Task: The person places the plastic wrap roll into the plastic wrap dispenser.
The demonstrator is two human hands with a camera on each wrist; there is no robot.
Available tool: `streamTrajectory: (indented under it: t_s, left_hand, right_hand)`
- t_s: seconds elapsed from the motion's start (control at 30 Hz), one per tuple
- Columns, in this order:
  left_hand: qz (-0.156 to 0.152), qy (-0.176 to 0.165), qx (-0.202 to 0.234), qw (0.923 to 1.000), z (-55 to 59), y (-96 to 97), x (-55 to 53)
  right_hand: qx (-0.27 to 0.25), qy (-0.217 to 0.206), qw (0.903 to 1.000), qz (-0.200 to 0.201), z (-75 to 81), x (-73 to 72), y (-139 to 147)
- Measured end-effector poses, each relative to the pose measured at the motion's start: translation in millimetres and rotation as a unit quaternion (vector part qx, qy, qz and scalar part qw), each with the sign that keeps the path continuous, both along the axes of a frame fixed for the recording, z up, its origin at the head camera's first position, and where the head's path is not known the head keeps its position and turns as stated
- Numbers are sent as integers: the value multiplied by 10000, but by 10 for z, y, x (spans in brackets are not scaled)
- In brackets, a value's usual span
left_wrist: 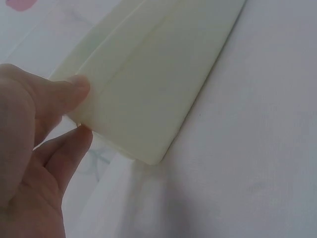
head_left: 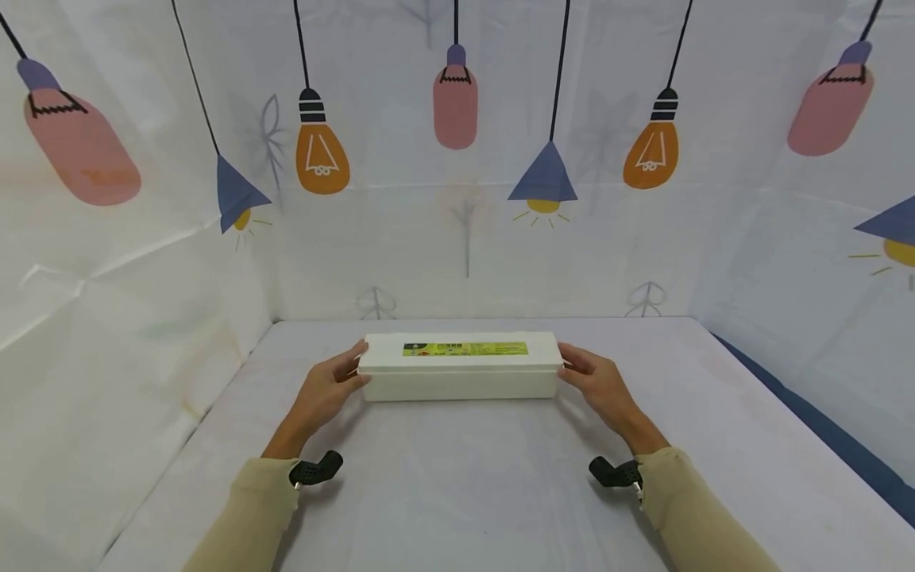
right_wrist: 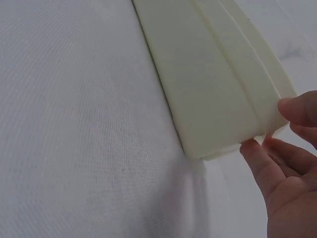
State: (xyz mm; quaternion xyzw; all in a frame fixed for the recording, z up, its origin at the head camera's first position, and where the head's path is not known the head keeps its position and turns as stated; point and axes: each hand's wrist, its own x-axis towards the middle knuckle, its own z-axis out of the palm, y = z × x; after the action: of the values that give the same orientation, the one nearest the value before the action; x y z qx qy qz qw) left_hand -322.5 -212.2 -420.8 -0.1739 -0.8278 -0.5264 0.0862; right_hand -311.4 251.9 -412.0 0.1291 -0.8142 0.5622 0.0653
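A long off-white lidded box (head_left: 457,387) with a yellow-green printed label (head_left: 465,349) on top lies crosswise on the table. A seam runs along its front below the lid. My left hand (head_left: 330,389) holds its left end, the fingertips and thumb bent about the corner near the lid; in the left wrist view that hand (left_wrist: 39,153) shows close against the box (left_wrist: 148,94). At the right end, my right hand (head_left: 599,387) grips in a mirrored way. The right wrist view shows this hand (right_wrist: 292,173) with its fingertips on the end of the box (right_wrist: 208,89).
A white cloth covers the table (head_left: 457,492). Behind and to the sides hang white sheets (head_left: 400,246) printed with lamps and bulbs. A dark blue strip (head_left: 822,421) runs along the right edge. Both wrists carry a black device (head_left: 316,469).
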Motion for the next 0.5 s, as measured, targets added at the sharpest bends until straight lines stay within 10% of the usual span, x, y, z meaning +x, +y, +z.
streamTrajectory:
  t_s: [0.5]
  left_hand:
    - [445, -747, 533, 9948, -5, 29, -85]
  right_hand:
    - [44, -151, 9999, 56, -22, -16, 47]
